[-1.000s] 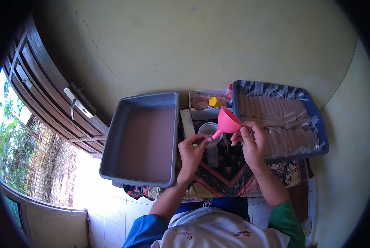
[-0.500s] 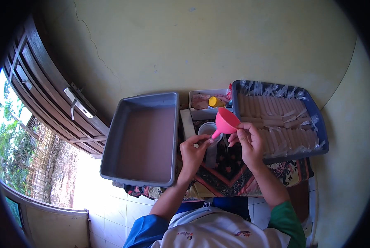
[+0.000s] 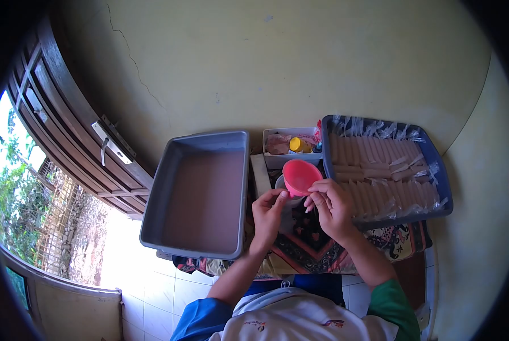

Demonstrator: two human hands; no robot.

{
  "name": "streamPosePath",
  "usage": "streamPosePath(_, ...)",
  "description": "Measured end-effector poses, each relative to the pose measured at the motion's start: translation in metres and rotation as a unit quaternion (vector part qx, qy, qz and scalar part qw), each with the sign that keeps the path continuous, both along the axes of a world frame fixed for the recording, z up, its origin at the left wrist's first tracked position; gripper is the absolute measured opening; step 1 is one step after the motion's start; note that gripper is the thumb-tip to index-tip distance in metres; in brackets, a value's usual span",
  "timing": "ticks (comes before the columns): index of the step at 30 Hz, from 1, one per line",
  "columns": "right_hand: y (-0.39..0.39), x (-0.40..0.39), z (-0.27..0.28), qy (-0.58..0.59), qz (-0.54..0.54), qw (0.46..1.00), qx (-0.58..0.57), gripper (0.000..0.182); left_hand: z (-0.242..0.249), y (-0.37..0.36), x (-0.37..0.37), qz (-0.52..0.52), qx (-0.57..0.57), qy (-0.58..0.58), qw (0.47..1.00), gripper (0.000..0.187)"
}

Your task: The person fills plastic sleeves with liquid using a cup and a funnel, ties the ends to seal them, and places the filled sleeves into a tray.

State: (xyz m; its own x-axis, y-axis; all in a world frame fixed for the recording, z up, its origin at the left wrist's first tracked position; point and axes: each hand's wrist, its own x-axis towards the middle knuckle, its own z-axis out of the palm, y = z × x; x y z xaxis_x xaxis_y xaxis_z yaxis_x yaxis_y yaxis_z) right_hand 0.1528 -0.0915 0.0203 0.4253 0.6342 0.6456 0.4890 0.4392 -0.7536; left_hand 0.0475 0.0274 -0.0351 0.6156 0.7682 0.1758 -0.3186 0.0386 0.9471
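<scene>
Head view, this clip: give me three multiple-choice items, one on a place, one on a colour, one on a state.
1. Where is the grey tub relative to the funnel?
A. to its left
B. to its right
C. stacked on it

2. What colour is the funnel?
A. green
B. pink
C. white

3. How does the blue tray stand?
A. bare
B. overturned
C. filled with rows of clear-wrapped sticks

Answers:
1 A, the tub sits left of the funnel in the view.
2 B, its bowl is plainly pink.
3 C, wrapped sticks lie side by side across the tray.
</scene>
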Motion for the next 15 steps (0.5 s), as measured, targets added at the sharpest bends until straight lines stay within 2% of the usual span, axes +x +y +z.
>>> streamPosePath(1,0.001,0.0,-0.001,-0.007,-0.001,1.0,0.0,0.007,-0.001,-0.001,0.001,-0.001,-0.029,-0.011,1.0,0.017)
streamPosePath(6,0.003,-0.003,-0.003,-0.022,-0.016,1.0,0.013,0.007,-0.003,-0.002,0.004,0.009,-0.028,-0.039,0.999,0.018)
streamPosePath(8,0.004,-0.004,-0.003,0.007,-0.014,0.999,0.037,0.007,-0.002,-0.002,0.003,0.008,-0.03,-0.042,0.999,0.017)
streamPosePath(15,0.007,-0.004,-0.003,0.029,-0.036,0.998,0.052,0.007,0.013,-0.005,-0.002,-0.042,-0.043,-0.05,0.997,0.019)
